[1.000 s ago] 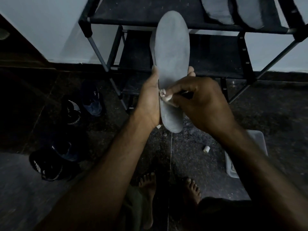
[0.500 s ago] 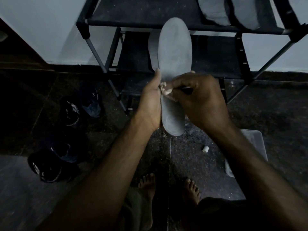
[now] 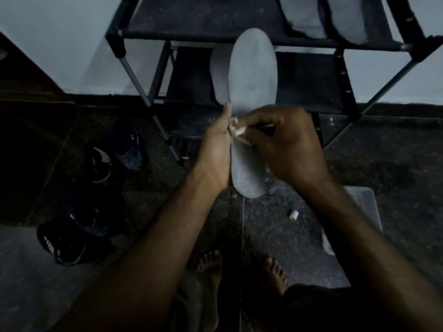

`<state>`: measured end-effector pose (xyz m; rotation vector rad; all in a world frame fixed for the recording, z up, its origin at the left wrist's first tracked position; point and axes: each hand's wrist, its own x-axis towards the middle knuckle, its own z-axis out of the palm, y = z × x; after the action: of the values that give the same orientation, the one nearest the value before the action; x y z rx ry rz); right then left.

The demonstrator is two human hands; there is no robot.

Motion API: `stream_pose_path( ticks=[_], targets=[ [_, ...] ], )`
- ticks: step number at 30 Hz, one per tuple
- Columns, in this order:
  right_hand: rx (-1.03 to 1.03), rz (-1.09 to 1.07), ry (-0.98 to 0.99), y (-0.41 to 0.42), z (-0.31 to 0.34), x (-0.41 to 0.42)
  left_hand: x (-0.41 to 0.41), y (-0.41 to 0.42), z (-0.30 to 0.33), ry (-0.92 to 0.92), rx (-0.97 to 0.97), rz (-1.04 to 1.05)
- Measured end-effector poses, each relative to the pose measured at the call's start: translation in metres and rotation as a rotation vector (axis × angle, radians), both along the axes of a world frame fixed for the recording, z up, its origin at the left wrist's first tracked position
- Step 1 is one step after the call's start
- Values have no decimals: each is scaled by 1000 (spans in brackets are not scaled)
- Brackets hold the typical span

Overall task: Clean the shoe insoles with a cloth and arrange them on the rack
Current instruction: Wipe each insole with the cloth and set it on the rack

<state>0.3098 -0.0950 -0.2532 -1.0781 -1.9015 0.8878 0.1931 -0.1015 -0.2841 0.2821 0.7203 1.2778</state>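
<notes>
Before the black rack (image 3: 251,34), the left hand (image 3: 217,152) holds a grey insole (image 3: 251,75) upright, its grip closed along the left edge. The right hand (image 3: 285,144) pinches a small white cloth (image 3: 237,130) and presses it on the insole's middle. Two more insoles (image 3: 321,15) lie on the top shelf, at right

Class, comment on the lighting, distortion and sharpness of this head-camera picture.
Head view: dim, bluish light; the shoes on the floor nearly vanish in shadow; wide-angle lens splays the rack legs outward; the insole and cloth stay fairly sharp.
</notes>
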Motion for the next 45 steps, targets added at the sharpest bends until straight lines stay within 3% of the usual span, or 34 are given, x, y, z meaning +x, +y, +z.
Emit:
stream_pose_path(
  ticks=[3,5,10,12,19,22,27,34,45],
  targets=[
    [89,-147,56,6,-9,-1,6,-1,-2,-19,8,-41],
    [85,-134,42,7,-9,1,6,-1,-4,-26,1,-42],
    [-168,289,-68,1,9,7,-5,-1,1,-26,3,-40],
    [-186,356,-102,2,13,10,-6,-3,4,-27,5,-53],
    [58,-138,-9,13,-9,13,2,-2,1,104,-16,-40],
    [85,-22,-92,11,-6,14,0,0,1,97,-30,-10],
    [-99,324,-176,9,5,17,-8,-2,3,-25,-35,-10],
    [-283,-44,325,21,2,37,-10,0,11,189,-59,53],
    [-233,189,80,9,-2,23,-10,-1,13,-64,35,-55]
  ],
)
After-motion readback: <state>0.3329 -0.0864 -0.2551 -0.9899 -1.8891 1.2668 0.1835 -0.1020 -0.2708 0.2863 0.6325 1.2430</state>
